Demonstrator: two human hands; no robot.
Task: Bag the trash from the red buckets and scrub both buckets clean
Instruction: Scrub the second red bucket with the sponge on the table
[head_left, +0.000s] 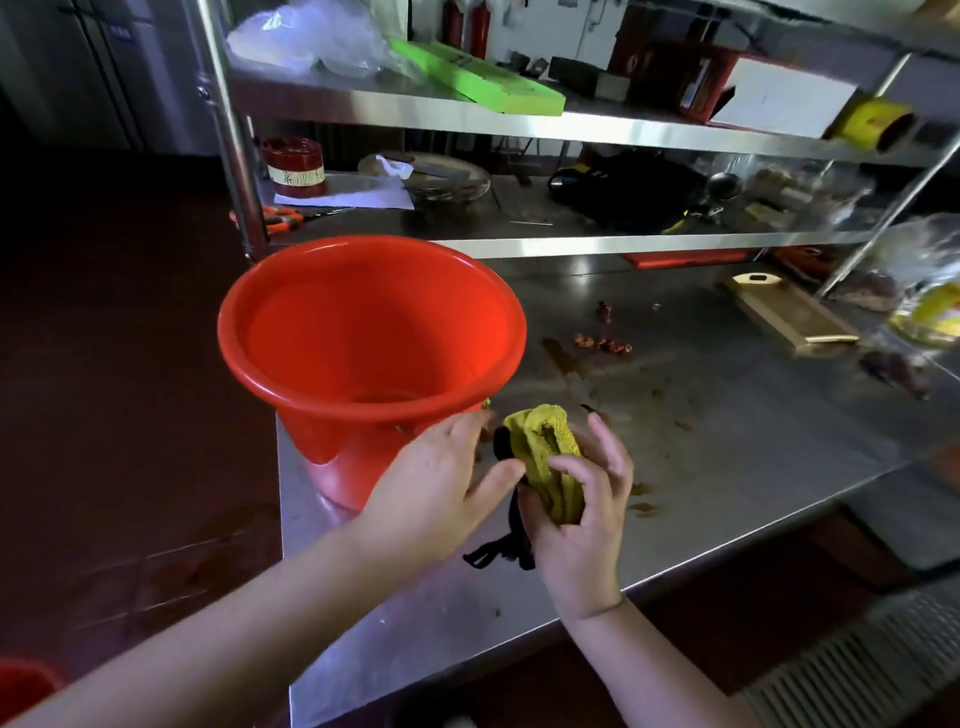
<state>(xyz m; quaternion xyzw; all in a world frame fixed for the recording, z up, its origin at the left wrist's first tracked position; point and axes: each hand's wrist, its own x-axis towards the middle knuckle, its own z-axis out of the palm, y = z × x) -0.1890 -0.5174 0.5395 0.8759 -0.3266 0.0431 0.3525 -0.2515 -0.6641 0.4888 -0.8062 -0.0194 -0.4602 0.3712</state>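
Note:
A red bucket (363, 332) stands upright at the left corner of the steel table (727, 441), its inside looking empty. Just right of it, my right hand (582, 519) grips a folded yellow-green cloth with black trim (545, 457) above the tabletop. My left hand (441, 488) hovers between the bucket and the cloth, fingers straight, thumb touching the cloth's edge. A second red bucket (23, 686) shows only as a rim at the bottom left corner, down on the floor.
Food scraps and stains (602, 343) lie scattered on the table. A wooden board (789, 317) and plastic bags (924, 306) sit at the right. Steel shelves (519, 124) behind hold a green box, scissors, plates and a red jar. Dark floor lies to the left.

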